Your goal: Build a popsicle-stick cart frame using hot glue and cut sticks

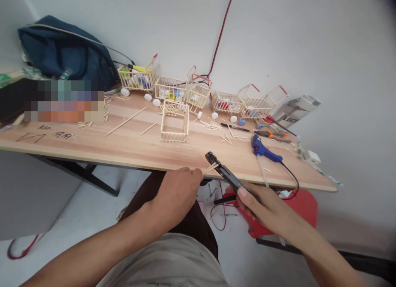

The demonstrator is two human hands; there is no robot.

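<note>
My left hand [177, 195], in front of the table's near edge, is closed round thin wooden sticks [210, 168]. Their free ends reach the head of a black plier-like hand tool [227, 174]. That tool's long handles lie in the closed fingers of my right hand [260, 202]; I cannot tell whether its jaws bite on the sticks. Beyond my hands, an open frame of glued sticks [175, 137] sits on the wooden table [139, 149]. To the right lies a blue hot glue gun [266, 149], with a glue stick poking out of it.
Several small stick-built shopping carts [198, 96] with white or blue wheels line the back. Loose sticks [125, 122], a black pen [234, 127] and orange-handled pliers [272, 134] lie about. A blue bag [66, 52] stands back left; a red stool [297, 208] is below right.
</note>
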